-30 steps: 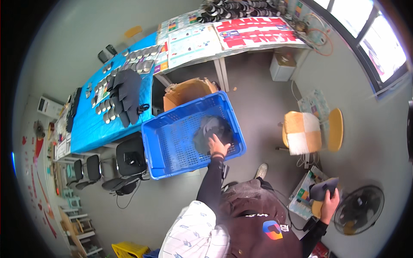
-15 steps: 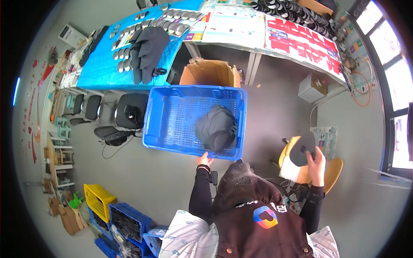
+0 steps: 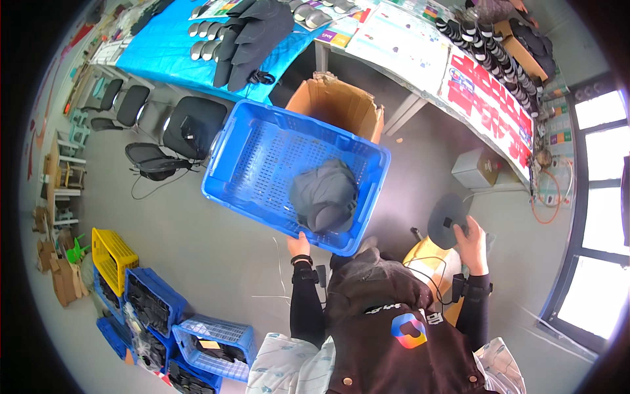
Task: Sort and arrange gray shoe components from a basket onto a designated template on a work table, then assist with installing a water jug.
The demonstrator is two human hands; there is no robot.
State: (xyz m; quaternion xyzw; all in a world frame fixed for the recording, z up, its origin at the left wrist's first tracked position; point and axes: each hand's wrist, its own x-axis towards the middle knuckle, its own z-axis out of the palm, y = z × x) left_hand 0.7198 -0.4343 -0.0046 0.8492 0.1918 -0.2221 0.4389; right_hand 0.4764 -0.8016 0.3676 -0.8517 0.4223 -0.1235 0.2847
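Grey floor (image 3: 216,262) extends around a blue rectangular perforated plastic crate (image 3: 259,161), with an open brown cardboard box (image 3: 321,102) just beyond its far side. Dark-grey soft rounded pieces (image 3: 321,194) lie heaped in the crate's right part. The left hand (image 3: 300,245) grasps its near rim; to the right, the right hand (image 3: 471,248) pinches a flat dark-grey rounded piece (image 3: 438,220) outside the crate.

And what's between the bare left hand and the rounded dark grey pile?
In the head view, the rectangular blue plastic crate's near wall stands between the left hand and the grey pile.
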